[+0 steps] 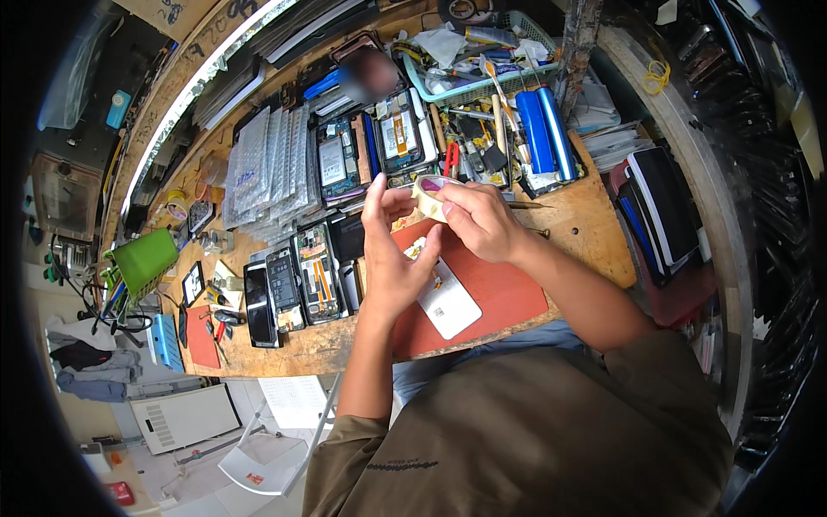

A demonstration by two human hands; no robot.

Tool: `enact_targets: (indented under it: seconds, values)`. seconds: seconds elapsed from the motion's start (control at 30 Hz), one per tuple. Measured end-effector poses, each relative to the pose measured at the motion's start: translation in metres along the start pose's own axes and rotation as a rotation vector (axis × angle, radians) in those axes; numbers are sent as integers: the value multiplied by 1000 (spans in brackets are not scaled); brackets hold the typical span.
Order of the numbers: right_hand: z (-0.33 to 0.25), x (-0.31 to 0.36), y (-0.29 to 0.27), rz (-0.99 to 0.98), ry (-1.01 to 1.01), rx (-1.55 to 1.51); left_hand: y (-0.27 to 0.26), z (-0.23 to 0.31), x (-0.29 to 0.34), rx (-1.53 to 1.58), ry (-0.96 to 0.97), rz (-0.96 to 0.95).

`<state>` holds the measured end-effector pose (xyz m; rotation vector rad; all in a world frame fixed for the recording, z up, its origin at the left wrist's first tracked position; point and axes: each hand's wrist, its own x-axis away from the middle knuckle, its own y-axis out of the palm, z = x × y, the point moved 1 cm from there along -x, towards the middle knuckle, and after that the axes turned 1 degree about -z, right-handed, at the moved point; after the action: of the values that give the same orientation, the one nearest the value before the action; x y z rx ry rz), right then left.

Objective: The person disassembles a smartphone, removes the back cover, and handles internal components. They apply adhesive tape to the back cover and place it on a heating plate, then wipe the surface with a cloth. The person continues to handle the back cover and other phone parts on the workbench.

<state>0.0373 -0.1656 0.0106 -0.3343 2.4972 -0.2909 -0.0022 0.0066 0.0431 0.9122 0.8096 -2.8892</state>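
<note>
My right hand [488, 222] grips a roll of cream-coloured tape [424, 202] with a purple inner core, holding it up over the work mat. Beside the roll, my left hand [394, 269] is open, its fingers stretched upward and its thumb apart. Whether a left fingertip touches the tape I cannot tell. Below both hands, a white phone-like panel [454, 312] lies on the red mat [512, 303]. Its upper part is partly hidden by my left hand, and small orange and dark parts show there.
Opened phones [317, 274] stand left of the mat. Behind are stacked clear bubble sleeves [274, 164], more opened devices [398, 131] and a teal basket [482, 89] of tools. Blue cylinders [536, 133] lie at the right rear. A green bin [142, 263] is at the left edge.
</note>
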Motion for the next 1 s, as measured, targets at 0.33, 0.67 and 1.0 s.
enact_targets:
  seconds: [0.33, 0.67, 1.0]
  values:
    - [-2, 1, 7, 83, 29, 3, 6, 6, -1, -154, 159, 38]
    - [15, -4, -10, 284, 391, -631, -42, 15, 5, 340, -49, 354]
    - [10, -3, -14, 190, 409, -609, -177, -90, 15, -367, -382, 1]
